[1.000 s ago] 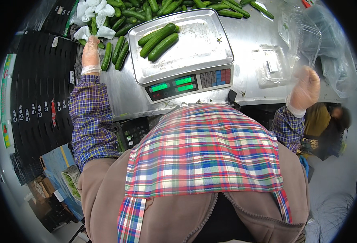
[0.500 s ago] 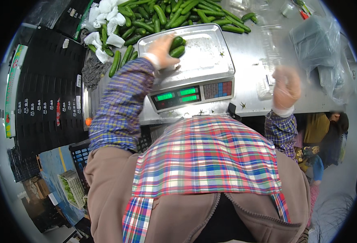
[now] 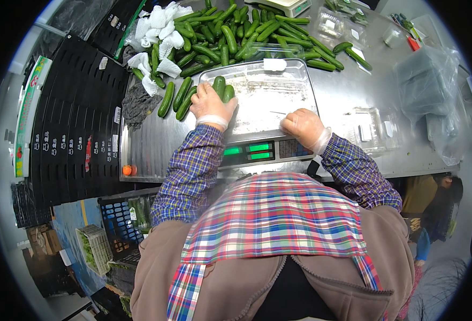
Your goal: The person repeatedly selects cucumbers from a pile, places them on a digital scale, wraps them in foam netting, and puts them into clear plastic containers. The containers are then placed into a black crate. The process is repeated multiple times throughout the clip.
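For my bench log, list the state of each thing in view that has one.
Clear-gloved left hand: curled around long green cucumbers
Cucumbers: whole, unwrapped
Clear-gloved right hand: closed on clear rectangular plastic container
Container: seemingly open
Green-digit scale display: lit
White foam netting: crumpled
Dark grey cloth: bunched up
Pale slatted plastic basket: holding greens

Bright glare on metal tabletop (image 3: 339, 92)

Black crates (image 3: 73, 120) at left, grey cloth (image 3: 139, 107) just beside; pale basket (image 3: 103, 255) holding greens (image 3: 88, 251).
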`<act>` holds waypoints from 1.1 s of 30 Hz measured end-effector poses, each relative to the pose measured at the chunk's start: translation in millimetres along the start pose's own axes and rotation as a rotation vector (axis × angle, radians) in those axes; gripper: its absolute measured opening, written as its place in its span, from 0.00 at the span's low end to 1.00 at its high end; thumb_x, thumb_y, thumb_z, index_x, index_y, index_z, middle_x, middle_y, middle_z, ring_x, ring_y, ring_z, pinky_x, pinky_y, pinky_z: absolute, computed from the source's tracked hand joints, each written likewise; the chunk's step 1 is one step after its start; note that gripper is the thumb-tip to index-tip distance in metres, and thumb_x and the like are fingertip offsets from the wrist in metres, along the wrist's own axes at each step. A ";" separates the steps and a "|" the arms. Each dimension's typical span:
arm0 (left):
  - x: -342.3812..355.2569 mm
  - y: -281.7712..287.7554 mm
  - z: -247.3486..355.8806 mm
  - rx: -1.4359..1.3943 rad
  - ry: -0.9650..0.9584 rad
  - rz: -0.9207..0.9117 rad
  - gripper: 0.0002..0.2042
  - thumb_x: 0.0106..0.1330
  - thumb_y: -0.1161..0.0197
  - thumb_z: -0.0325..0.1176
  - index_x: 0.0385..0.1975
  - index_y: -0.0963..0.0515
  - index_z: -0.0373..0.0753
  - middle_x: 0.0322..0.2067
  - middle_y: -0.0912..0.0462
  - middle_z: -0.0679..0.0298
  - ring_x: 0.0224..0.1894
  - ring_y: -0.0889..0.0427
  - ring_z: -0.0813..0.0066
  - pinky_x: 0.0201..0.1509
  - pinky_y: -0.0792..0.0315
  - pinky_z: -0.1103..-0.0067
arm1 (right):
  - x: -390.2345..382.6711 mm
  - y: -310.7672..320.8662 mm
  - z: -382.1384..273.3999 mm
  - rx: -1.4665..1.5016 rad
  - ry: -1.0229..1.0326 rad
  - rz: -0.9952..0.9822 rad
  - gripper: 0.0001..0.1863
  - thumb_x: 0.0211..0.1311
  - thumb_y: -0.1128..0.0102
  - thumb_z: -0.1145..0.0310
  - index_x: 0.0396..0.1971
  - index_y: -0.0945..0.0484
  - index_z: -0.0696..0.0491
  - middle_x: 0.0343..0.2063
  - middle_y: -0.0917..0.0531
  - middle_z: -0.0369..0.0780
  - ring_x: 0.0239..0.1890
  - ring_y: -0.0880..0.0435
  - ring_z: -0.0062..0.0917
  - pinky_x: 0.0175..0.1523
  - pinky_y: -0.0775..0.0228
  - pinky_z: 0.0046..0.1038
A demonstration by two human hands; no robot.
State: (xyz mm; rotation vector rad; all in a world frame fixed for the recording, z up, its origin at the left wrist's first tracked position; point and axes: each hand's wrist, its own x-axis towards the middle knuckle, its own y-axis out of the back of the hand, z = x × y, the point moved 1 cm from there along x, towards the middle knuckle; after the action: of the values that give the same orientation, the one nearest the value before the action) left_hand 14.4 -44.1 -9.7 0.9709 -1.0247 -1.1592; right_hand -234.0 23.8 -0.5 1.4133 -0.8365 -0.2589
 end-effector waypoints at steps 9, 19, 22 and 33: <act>71.6 -25.8 -132.6 -0.751 0.075 0.154 0.21 0.58 0.35 0.39 0.46 0.24 0.32 0.44 0.20 0.52 0.46 0.21 0.62 0.54 0.30 0.72 | 15.2 18.3 -4.4 0.234 -0.127 -0.086 0.18 0.49 0.34 0.59 0.38 0.25 0.52 0.33 0.23 0.39 0.39 0.25 0.35 0.46 0.34 0.34; 217.6 -73.4 -202.9 -0.096 0.149 0.178 0.25 0.53 0.36 0.40 0.54 0.28 0.48 0.54 0.25 0.62 0.55 0.29 0.56 0.59 0.34 0.67 | 13.2 62.1 -18.7 0.264 -0.488 0.290 0.15 0.47 0.42 0.83 0.38 0.23 0.56 0.32 0.20 0.43 0.36 0.20 0.39 0.42 0.29 0.34; 237.0 -92.5 -198.9 0.064 0.147 0.224 0.19 0.52 0.35 0.41 0.46 0.22 0.48 0.43 0.18 0.59 0.46 0.21 0.58 0.53 0.29 0.65 | 11.6 69.4 -15.8 0.194 -0.544 0.237 0.15 0.47 0.43 0.84 0.38 0.23 0.57 0.32 0.19 0.43 0.36 0.20 0.38 0.41 0.28 0.33; 149.2 61.2 -121.0 -1.462 -0.351 0.090 0.13 0.64 0.44 0.23 0.48 0.28 0.33 0.41 0.21 0.61 0.42 0.23 0.73 0.49 0.29 0.79 | 25.8 77.2 -22.5 0.466 -0.761 0.502 0.20 0.57 0.44 0.82 0.52 0.29 0.61 0.41 0.19 0.44 0.43 0.19 0.27 0.49 0.29 0.26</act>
State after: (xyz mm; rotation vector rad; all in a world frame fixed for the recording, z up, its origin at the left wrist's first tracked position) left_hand 161.0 -174.5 36.6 -0.4433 -0.2364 -1.5826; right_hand -225.6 39.2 82.1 1.4753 -1.9420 -0.2195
